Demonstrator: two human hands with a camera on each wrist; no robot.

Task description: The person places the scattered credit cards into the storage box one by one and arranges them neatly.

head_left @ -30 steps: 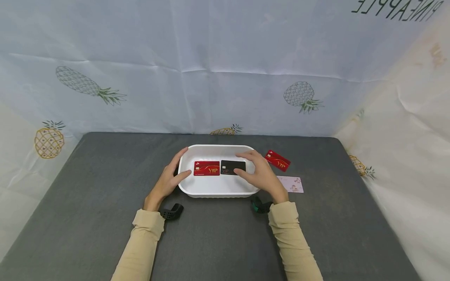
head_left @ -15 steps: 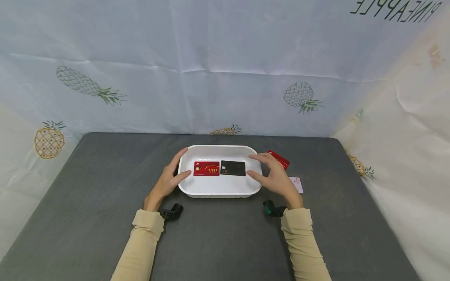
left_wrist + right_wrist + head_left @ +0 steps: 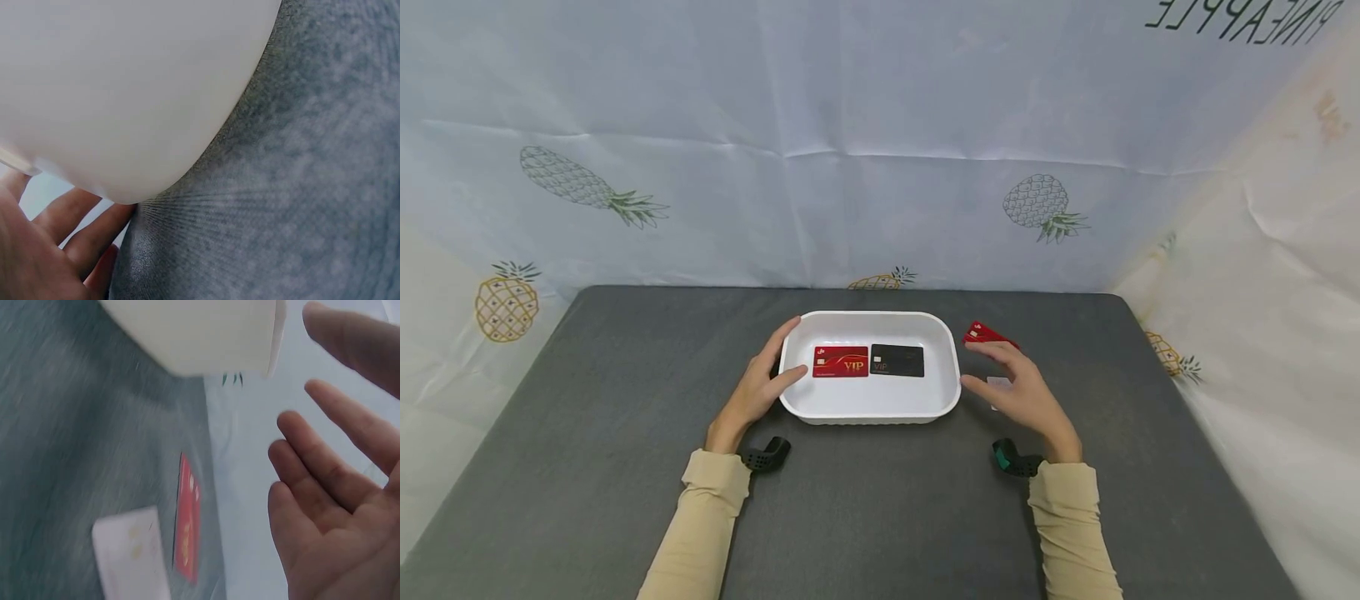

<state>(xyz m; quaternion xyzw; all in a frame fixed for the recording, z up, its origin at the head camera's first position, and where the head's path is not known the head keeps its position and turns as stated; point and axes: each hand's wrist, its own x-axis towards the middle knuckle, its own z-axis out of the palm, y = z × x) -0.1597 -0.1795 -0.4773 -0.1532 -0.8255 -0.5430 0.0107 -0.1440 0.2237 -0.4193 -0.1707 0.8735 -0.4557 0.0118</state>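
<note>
My left hand (image 3: 754, 390) holds the left end of a white plastic tray (image 3: 868, 418), its thumb over the rim and its fingers along the outer wall. Inside the tray, a red VIP card (image 3: 840, 362) and a black VIP card (image 3: 897, 361) lie flat side by side. My right hand (image 3: 1026, 398) hovers just right of the tray, fingers spread and holding nothing. Beneath and behind it on the table are another red card (image 3: 982, 332) and a pale pink card (image 3: 131, 553), both partly covered by the hand in the head view.
A dark grey cloth covers the table (image 3: 880, 517). Behind it hangs a pale curtain (image 3: 880, 200) printed with pineapples. Dark wrist bands (image 3: 766, 454) sit on both wrists, below tan sleeves (image 3: 700, 525).
My right hand has moved right, from above the black card inside the tray to outside the tray's right end, over the loose cards. The left hand and the tray have stayed put.
</note>
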